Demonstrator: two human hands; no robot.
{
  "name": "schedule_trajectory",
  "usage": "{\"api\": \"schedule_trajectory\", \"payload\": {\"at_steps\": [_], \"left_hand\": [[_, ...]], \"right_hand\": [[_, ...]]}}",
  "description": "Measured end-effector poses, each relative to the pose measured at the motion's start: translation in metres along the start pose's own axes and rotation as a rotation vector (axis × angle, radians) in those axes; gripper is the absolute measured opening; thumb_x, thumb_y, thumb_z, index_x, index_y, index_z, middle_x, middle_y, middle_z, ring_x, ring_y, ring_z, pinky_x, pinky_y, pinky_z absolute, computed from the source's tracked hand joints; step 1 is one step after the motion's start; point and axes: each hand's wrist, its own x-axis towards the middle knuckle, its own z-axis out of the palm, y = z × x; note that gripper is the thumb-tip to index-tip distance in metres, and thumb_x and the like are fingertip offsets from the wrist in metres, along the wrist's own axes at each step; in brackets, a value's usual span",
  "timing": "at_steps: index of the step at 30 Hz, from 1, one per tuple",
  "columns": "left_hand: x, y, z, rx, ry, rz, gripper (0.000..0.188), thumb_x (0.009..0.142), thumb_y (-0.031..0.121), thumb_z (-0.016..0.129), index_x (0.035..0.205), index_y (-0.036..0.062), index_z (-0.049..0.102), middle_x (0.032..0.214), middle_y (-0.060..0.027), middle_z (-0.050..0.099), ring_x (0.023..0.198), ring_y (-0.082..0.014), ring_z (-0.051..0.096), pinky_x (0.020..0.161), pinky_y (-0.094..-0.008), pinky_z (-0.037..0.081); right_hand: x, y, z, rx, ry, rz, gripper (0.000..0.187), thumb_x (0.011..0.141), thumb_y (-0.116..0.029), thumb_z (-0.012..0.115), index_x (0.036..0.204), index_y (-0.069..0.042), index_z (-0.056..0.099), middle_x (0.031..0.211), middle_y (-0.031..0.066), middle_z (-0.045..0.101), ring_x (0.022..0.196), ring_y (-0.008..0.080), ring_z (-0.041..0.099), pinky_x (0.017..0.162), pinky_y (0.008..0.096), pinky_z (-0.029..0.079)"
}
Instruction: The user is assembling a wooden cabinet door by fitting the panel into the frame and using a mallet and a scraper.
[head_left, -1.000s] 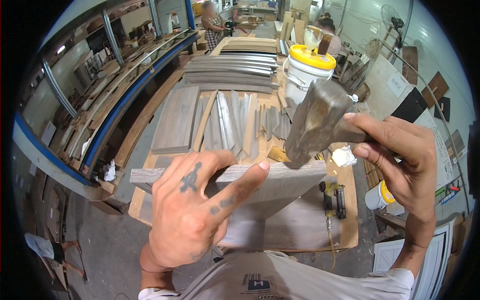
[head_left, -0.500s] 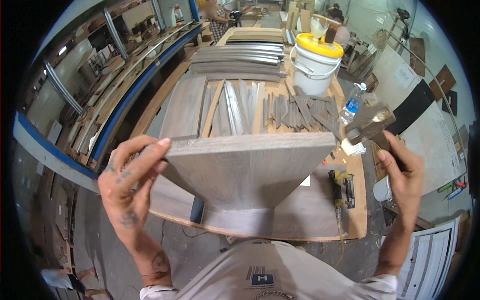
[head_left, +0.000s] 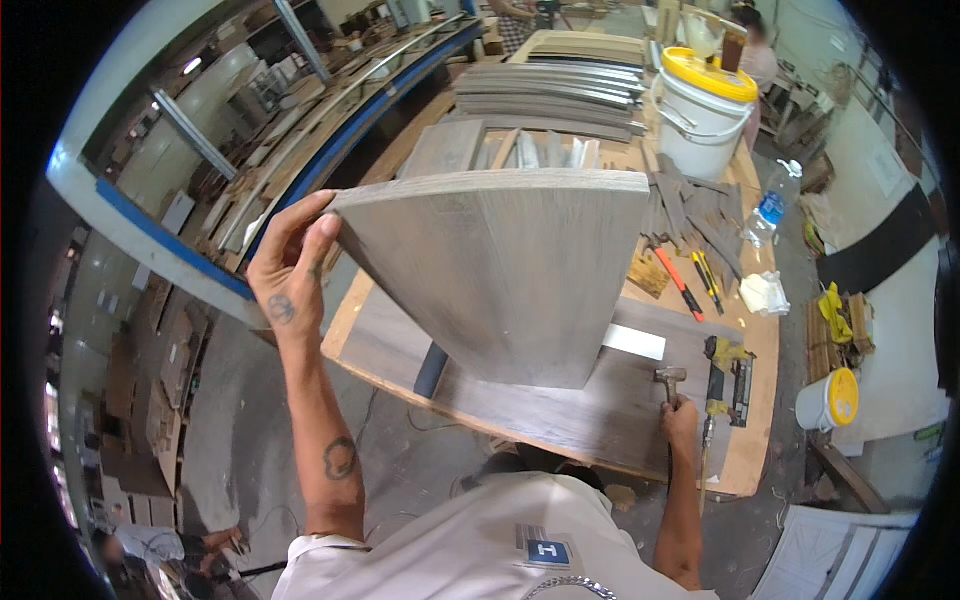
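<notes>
Panel [head_left: 500, 280] stands on end, roughly upright, its lower edge seemingly down on the flat board [head_left: 540, 415] beneath it. Left hand [head_left: 295, 250] pinches the panel's upper left corner, thumb on the near face, fingers over the edge. Right hand [head_left: 681, 422] is closed round the handle of a hammer [head_left: 669, 377], low and to the right of the panel; the head is clear of the panel (touching the flat board or not, can't tell).

Progress, judged from this: the panel is up and set on the flat board, so that much looks done. Whether it's fastened there can't be told; no fixings show on the near face, and one hand is steadying it. Top edge looks flush and whole, no cap or trim on it.

Nail gun [head_left: 716, 383] lies right of the panel, past the hammer, in neither hand. Dark block [head_left: 431, 371] sits by the panel's lower left; white card [head_left: 635, 343] just beside its lower right. Red-handled tool [head_left: 684, 290] lies farther right, loose. Strips [head_left: 690, 210] are scattered behind the panel to the right, slats [head_left: 550, 95] stacked well behind it; both look unused so far. Bucket [head_left: 706, 135] stands behind the panel, right side, lid on (stuff on top of it).
</notes>
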Motion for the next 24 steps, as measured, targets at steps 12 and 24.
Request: {"api": "schedule_trajectory", "payload": {"at_steps": [12, 24], "left_hand": [[-0.070, -0.037, 0.005, -0.582, 0.134, -0.589, 0.059, 0.100, 0.051, 0.047, 0.136, 0.0044, 0.048, 0.132, -0.0073, 0.056, 0.121, -0.0187, 0.051, 0.105, -0.0356, 0.040], [-0.197, -0.041, -0.013, -0.577, -0.622, -1.516, 0.048, 0.092, 0.026, 0.061, 0.125, -0.0093, 0.056, 0.113, -0.0182, 0.066, 0.099, -0.0237, 0.066, 0.086, -0.0352, 0.052]], "right_hand": [[-0.076, -0.141, -0.032, 1.213, -0.774, 0.197, 0.099, 0.088, -0.057, 0.063, 0.153, -0.003, 0.012, 0.142, 0.0326, 0.036, 0.109, 0.0432, 0.061, 0.079, 0.0515, 0.059], [-0.137, -0.117, -0.030, 0.807, -0.180, -0.280, 0.037, 0.089, -0.026, 0.057, 0.114, 0.000, 0.064, 0.110, 0.0109, 0.066, 0.102, 0.0186, 0.061, 0.085, 0.0332, 0.050]]}}
